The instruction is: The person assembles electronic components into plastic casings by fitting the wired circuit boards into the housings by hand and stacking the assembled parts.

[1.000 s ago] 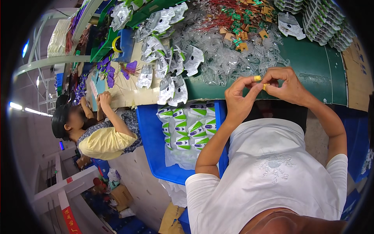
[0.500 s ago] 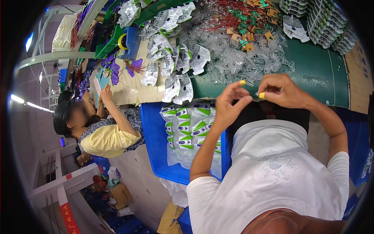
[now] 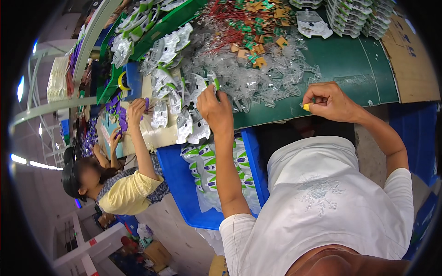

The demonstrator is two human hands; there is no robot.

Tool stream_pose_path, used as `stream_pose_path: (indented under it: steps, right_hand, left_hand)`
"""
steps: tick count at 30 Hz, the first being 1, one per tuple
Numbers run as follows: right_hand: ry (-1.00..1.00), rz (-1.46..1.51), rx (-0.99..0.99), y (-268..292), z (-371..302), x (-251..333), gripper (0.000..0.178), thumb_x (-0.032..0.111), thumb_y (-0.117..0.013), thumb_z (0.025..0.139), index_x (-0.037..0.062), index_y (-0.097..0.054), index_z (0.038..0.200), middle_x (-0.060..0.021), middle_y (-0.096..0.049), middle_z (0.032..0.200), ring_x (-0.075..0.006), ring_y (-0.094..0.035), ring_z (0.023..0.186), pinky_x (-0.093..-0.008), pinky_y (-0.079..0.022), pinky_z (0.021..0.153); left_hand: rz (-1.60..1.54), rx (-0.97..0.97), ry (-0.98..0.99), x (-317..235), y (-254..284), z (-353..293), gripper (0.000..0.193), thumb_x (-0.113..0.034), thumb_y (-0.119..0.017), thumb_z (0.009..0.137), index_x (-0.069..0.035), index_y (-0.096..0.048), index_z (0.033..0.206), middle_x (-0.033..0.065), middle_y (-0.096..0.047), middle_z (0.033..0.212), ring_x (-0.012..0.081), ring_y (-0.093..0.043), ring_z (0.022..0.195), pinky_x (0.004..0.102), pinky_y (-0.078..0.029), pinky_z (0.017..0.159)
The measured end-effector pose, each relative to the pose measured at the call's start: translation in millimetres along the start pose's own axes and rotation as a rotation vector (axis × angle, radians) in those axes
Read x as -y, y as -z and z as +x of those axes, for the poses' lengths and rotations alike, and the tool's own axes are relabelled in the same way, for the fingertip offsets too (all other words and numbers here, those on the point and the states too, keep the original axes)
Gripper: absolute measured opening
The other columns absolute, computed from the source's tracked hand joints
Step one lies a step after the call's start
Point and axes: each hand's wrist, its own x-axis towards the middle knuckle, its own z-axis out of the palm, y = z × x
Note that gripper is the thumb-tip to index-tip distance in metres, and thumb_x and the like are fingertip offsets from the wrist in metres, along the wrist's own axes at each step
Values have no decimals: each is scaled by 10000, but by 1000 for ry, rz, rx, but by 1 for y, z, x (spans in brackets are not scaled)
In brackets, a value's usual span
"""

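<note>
My left hand (image 3: 215,110) reaches over the near edge of the bench, its fingers closed at the edge of a white plastic shell with a green rim (image 3: 215,81). More such shells (image 3: 169,94) lie in a loose heap beside and beyond that hand. To the right, my right hand (image 3: 332,103) hovers by the bench edge, thumb and forefinger pinched together. A yellow cover (image 3: 306,106) sits on one of its fingertips. Something tiny and pale shows at the pinch, too small to name. Clear plastic parts (image 3: 271,83) are spread on the bench between and beyond my hands.
Red wires with green and orange pieces (image 3: 258,34) lie beyond the clear parts. Stacked shells (image 3: 347,16) stand at the far right near cardboard (image 3: 410,60). A blue bin (image 3: 184,202) below the bench holds white-and-green pieces. At left a co-worker (image 3: 133,188) handles purple parts.
My left hand has moved away from the right hand, left and forward, onto a shell. The right hand remains pinched near the bench edge. The view has shifted; the co-worker's arm is raised differently.
</note>
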Motion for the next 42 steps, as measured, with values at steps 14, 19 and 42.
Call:
stream_pose_path:
  steps: [14,19,42]
  right_hand:
    - [375,-298,-209,-3,-21,-22,105,15,-628,738,-2,-603,839,-113,-610,781,-255,-599,646,-353,-461,537]
    - [420,-497,-143,-24,-20,-30,110,45,-655,739,11,-590,820,-112,-571,786,-282,-615,674,-381,-490,555]
    - [396,-908,122,-31,-17,-37,254,28,-635,729,0,-571,973,-96,-527,908,-236,-629,756,-376,-509,582]
  left_hand:
    - [-117,276,-354,-127,36,-119,309,-152,-710,765,-65,-657,1056,70,-638,1047,239,-597,1066,507,-265,1009]
    - [-182,363,-287,-126,15,-115,389,-156,-750,717,-71,-616,1072,76,-601,1147,258,-563,1121,499,-246,1035]
    - [-249,257,54,-86,0,-56,275,-85,-746,799,1,-607,1020,139,-638,848,331,-619,783,427,-484,702]
